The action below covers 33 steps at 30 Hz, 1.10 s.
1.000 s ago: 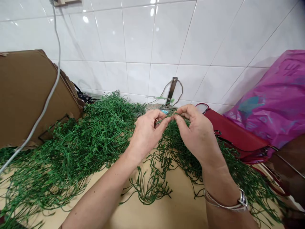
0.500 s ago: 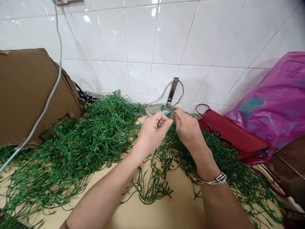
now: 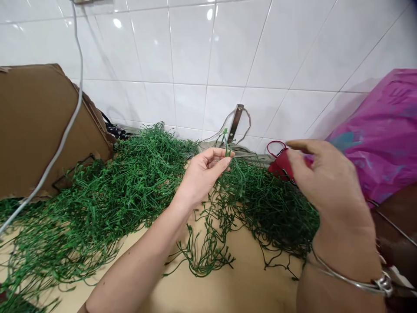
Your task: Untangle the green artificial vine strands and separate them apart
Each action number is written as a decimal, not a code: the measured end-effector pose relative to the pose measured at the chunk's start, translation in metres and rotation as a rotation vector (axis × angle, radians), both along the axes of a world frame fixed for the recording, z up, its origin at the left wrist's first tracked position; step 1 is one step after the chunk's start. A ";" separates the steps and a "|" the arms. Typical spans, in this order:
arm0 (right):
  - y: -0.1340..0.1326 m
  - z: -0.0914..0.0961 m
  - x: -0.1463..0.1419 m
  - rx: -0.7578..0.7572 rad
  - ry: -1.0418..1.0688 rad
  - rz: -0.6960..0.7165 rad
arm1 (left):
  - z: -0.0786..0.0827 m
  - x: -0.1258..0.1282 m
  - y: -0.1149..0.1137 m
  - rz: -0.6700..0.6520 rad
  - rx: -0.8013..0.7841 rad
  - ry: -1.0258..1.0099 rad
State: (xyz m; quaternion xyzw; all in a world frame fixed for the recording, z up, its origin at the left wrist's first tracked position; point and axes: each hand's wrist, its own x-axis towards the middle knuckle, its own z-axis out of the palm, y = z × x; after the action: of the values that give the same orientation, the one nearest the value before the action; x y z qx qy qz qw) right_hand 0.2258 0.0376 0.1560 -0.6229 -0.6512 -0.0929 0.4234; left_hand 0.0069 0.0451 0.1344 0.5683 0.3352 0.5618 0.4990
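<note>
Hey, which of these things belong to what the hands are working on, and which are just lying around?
Part of the work:
left hand, pinching a vine sprig
right hand, open, beside the strands
green artificial vine strands

Just lying around:
brown cardboard
red handbag
magenta plastic bag
grey cable
</note>
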 end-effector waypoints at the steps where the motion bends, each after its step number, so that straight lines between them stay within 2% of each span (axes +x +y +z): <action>1: -0.002 0.004 -0.016 0.004 0.072 0.103 | -0.001 0.000 0.000 0.008 0.003 -0.004; 3: -0.005 0.006 -0.042 -0.077 0.145 0.325 | 0.000 -0.001 0.000 0.034 0.017 0.009; 5: -0.006 0.002 -0.059 -0.168 0.191 0.481 | 0.001 -0.002 -0.001 0.072 0.039 0.039; 7: -0.005 -0.004 -0.067 -0.225 0.262 0.560 | 0.003 -0.004 -0.003 0.096 0.058 0.064; 12: 0.003 -0.014 -0.068 -0.342 0.587 0.752 | 0.006 -0.009 -0.003 0.110 0.112 0.159; 15: 0.005 -0.015 -0.069 -0.379 0.632 0.812 | 0.006 -0.010 -0.002 0.079 0.142 0.141; 18: 0.003 -0.013 -0.072 -0.340 0.555 0.816 | 0.006 -0.011 -0.001 0.021 0.126 0.063; 24: -0.008 -0.008 -0.080 -0.221 0.193 0.588 | 0.008 -0.014 -0.003 0.072 0.148 0.166; 30: -0.011 -0.010 -0.086 -0.033 0.116 0.463 | 0.010 -0.013 -0.004 0.107 0.151 0.182; 33: -0.012 -0.012 -0.089 -0.013 0.151 0.484 | 0.007 -0.012 -0.002 0.100 0.128 0.112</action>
State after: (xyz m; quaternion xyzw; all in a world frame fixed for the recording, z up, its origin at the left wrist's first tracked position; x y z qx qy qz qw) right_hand 0.1366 0.0254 0.1445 -0.4569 -0.7486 0.0621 0.4765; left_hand -0.0051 0.0429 0.1416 0.6122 0.3541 0.5734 0.4135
